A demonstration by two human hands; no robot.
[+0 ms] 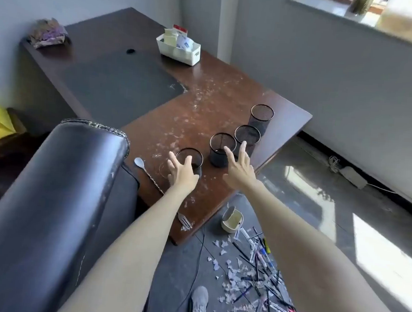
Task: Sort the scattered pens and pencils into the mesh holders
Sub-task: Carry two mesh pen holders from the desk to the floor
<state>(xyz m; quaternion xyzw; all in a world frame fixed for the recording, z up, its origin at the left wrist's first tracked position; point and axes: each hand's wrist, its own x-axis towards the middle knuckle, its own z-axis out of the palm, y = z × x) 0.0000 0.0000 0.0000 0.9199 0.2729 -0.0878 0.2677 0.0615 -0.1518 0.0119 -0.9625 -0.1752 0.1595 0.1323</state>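
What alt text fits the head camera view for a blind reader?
A person's left hand and right hand reach, fingers spread, toward four black wire-mesh holders on a brown wooden desk; pens and pencils lie scattered on the grey floor below.

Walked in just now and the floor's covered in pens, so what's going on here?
A person stretches both arms toward four mesh holders lined up on the desk. The left hand is at the nearest holder, and the right hand is by the second holder. Both have their fingers spread and grip nothing. The pens and pencils lie scattered on the floor among paper scraps, and none shows in a holder.
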